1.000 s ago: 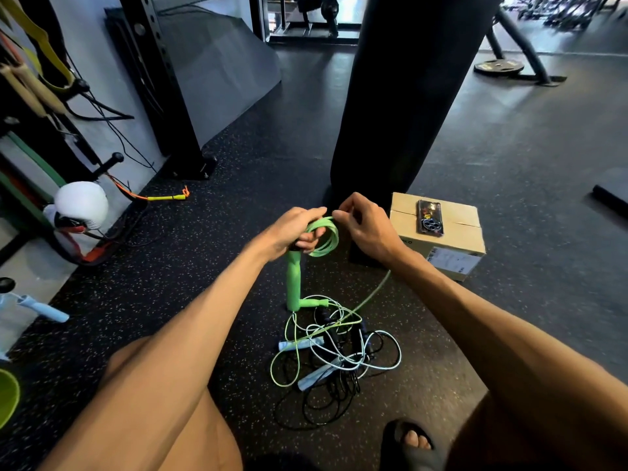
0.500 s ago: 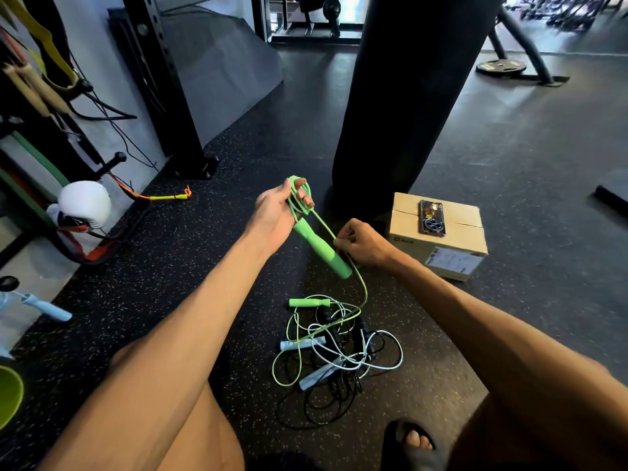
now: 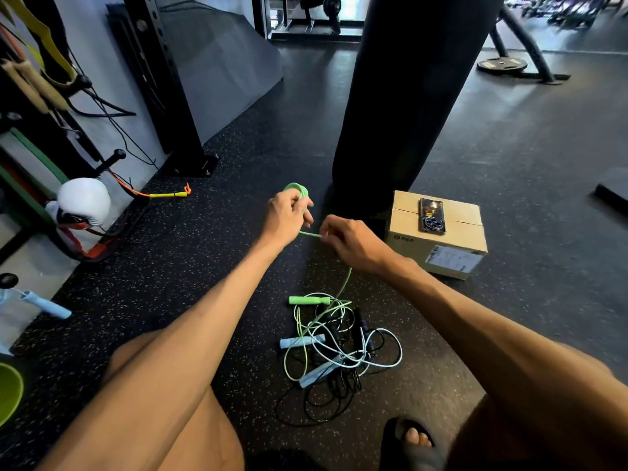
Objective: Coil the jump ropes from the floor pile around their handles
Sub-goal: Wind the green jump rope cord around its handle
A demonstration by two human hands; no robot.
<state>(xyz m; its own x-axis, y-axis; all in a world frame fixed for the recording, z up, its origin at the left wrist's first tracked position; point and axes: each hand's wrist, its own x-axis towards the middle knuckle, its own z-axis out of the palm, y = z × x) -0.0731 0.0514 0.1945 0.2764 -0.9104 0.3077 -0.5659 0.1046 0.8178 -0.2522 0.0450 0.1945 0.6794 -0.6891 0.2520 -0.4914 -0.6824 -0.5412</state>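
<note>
Green jump rope cord (image 3: 341, 285): one strand rises from the floor pile to the hands, with its coiled turns bunched in the left hand (image 3: 284, 217), fingers closed round the green coil (image 3: 296, 191). The right hand (image 3: 350, 240) pinches the same cord just beside the left, and a short taut length spans the two. Tangled pile of ropes on the black speckled rubber floor (image 3: 238, 185), between the person's knees: one green handle (image 3: 308, 299) at the far edge, two pale blue handles (image 3: 299, 341) among green, pale blue and black loops. Both forearms reach forward over the pile, wrists raised. One brown cardboard box (image 3: 438, 246) sits right of the hands with one phone (image 3: 431, 215) on top. One black hanging punch bag (image 3: 404, 96) stands close behind. Open floor lies to the left and far right.
</note>
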